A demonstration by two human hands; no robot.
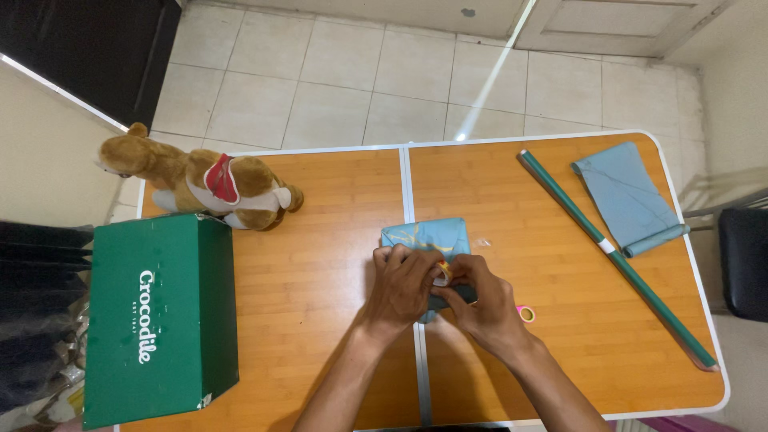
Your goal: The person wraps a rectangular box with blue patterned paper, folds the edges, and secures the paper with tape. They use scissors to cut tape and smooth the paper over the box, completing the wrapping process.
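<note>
Head view: a blue wrapped parcel [428,240] lies at the centre seam of the orange folding table [320,272], directly beyond both hands. The left hand [402,288] is pressed on its near edge; the right hand [480,308] pinches a small tape roll [442,274] there. A green box [160,312], closed, stands far left, contents hidden.
</note>
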